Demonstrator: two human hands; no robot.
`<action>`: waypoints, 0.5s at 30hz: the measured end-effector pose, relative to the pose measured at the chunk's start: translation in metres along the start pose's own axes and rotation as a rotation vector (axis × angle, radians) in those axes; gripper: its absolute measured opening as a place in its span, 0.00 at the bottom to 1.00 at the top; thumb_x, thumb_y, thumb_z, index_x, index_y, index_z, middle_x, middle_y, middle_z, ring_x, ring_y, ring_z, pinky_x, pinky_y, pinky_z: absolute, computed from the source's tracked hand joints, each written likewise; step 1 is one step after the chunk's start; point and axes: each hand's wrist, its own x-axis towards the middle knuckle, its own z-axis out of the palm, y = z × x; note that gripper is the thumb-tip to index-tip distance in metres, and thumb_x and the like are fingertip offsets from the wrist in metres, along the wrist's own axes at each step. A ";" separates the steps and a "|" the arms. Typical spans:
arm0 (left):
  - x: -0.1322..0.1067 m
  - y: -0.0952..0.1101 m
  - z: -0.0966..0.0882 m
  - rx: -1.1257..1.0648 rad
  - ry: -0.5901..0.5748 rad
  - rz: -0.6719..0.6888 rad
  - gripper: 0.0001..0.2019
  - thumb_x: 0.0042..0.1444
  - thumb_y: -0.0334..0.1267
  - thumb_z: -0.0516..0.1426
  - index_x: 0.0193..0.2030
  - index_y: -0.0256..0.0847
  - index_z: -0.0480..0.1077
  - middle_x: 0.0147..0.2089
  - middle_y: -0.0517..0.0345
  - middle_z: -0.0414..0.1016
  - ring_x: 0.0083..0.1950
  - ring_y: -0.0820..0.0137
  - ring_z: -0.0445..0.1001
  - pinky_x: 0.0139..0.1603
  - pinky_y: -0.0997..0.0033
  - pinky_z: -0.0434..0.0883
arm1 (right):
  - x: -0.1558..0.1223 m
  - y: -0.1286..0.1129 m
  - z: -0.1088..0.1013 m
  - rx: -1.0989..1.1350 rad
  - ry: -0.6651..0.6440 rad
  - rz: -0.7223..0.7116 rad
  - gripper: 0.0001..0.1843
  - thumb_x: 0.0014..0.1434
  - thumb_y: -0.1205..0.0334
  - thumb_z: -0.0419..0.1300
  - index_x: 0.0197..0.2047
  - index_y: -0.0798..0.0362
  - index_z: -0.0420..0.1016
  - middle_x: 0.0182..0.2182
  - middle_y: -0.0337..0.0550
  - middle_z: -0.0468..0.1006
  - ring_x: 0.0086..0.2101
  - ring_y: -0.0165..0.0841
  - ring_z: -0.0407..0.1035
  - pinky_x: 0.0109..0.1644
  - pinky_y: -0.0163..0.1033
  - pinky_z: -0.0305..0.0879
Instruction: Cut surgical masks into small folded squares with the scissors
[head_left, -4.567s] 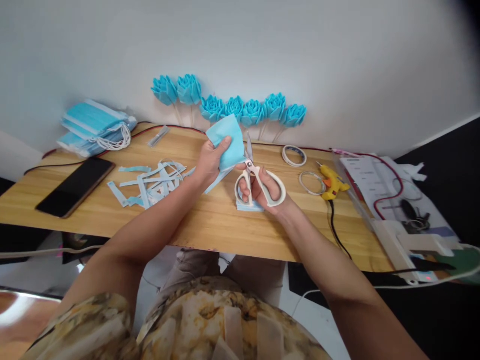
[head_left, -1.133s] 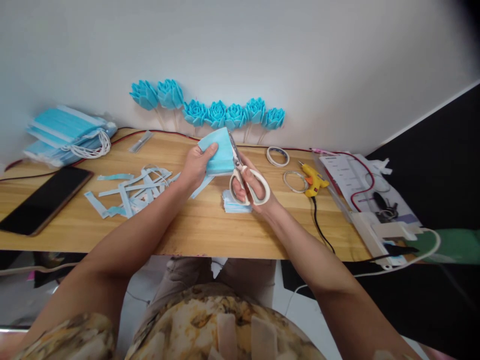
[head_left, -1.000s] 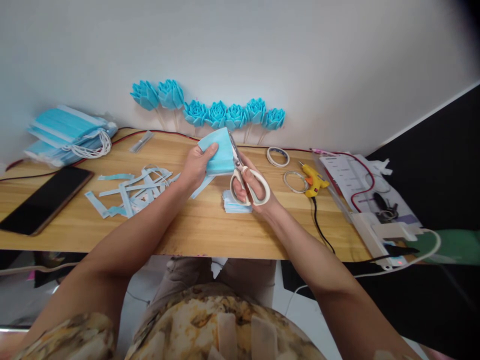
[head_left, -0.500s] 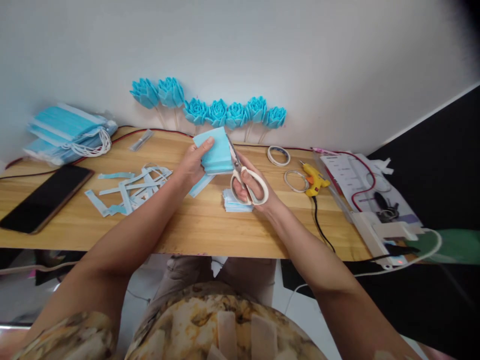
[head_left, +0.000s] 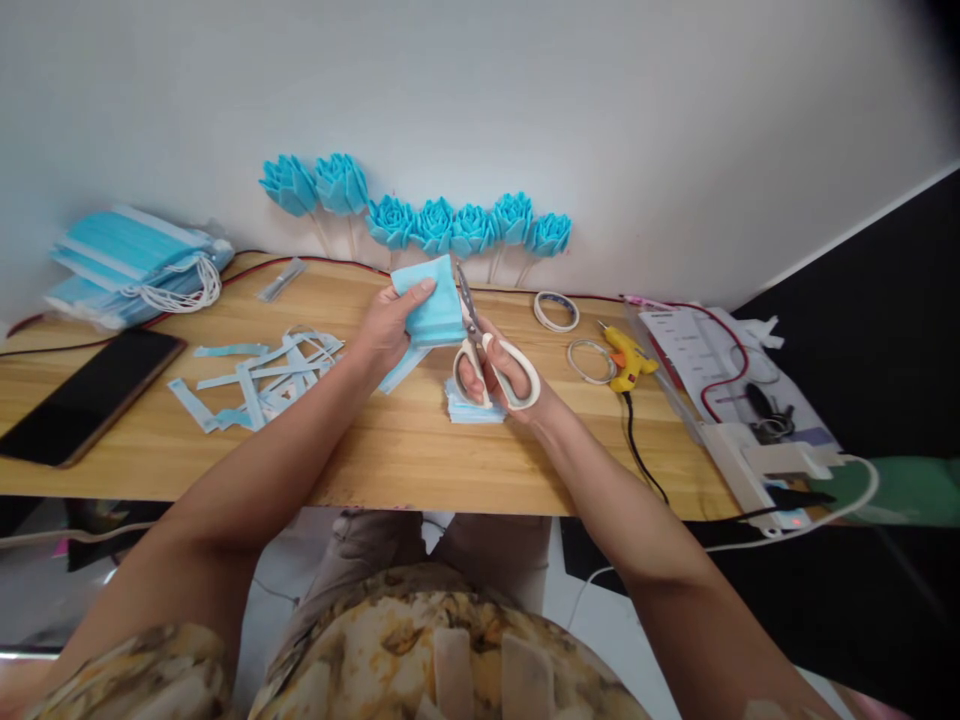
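My left hand (head_left: 391,325) pinches a folded piece of light blue mask fabric (head_left: 433,300), thumb on top. In my right hand (head_left: 517,385) are white-handled scissors (head_left: 517,372), their handles spread apart. The scissor blades lie along the fabric's right edge; whether they touch it I cannot tell. A narrow blue strip (head_left: 406,368) rests on the table below my left hand. Under the scissors sits a small stack of cut blue pieces (head_left: 474,405), partly hidden by my right hand.
Several blue fabric flowers (head_left: 435,225) on sticks lean along the wall. Masks (head_left: 135,260), a phone (head_left: 90,395) and loose strips (head_left: 262,375) lie on the left. To the right are a tape roll (head_left: 556,311), a yellow glue gun (head_left: 630,358) and a power strip (head_left: 750,485).
The scissor handles have opened wider. The fabric in my left hand has shifted slightly right and tilted a little.
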 end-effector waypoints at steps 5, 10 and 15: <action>0.002 -0.001 -0.002 0.005 0.012 0.029 0.20 0.45 0.49 0.74 0.40 0.40 0.76 0.36 0.55 0.86 0.43 0.58 0.85 0.48 0.62 0.82 | 0.000 -0.001 -0.001 0.005 0.003 -0.003 0.41 0.64 0.37 0.62 0.70 0.49 0.56 0.24 0.30 0.73 0.18 0.25 0.61 0.20 0.31 0.58; 0.005 -0.001 -0.005 0.011 0.031 0.059 0.21 0.46 0.49 0.73 0.41 0.40 0.76 0.37 0.55 0.85 0.46 0.58 0.85 0.49 0.63 0.81 | 0.000 0.001 -0.003 -0.018 -0.014 0.006 0.39 0.64 0.36 0.61 0.70 0.48 0.57 0.23 0.29 0.72 0.18 0.25 0.61 0.20 0.32 0.57; 0.006 0.000 -0.005 -0.007 0.076 0.064 0.23 0.44 0.51 0.74 0.42 0.39 0.77 0.37 0.54 0.85 0.46 0.58 0.85 0.50 0.63 0.81 | 0.000 0.001 -0.002 -0.040 -0.023 0.007 0.40 0.65 0.35 0.59 0.70 0.48 0.56 0.22 0.29 0.71 0.18 0.26 0.60 0.20 0.32 0.56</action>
